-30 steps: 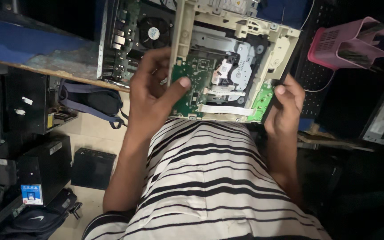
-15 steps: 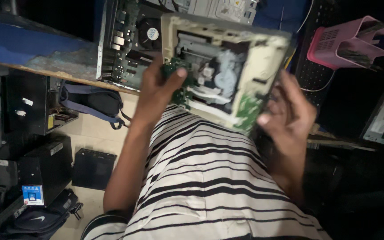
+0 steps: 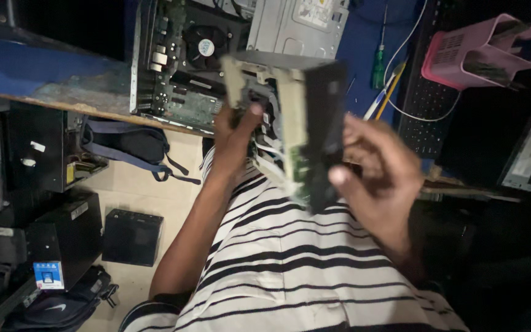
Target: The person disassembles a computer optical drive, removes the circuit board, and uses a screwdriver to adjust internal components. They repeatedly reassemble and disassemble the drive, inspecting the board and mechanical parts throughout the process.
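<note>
Head view: opened optical drive (image 3: 290,117) held up edge-on above the lap, clear of the desk (image 3: 62,92), cover off and inner mechanism with green circuit board exposed. Judged partly dismantled, with internals not yet taken out. Left hand (image 3: 238,132) closed on the near side of the drive, thumb pressed on its frame. Right hand (image 3: 373,172) half open, fingers spread and curled round the dark front edge, thumb along it. Behind on the desk, open computer case (image 3: 185,55) with fan, green-handled screwdriver (image 3: 378,67), pink basket (image 3: 480,49) to the right.
</note>
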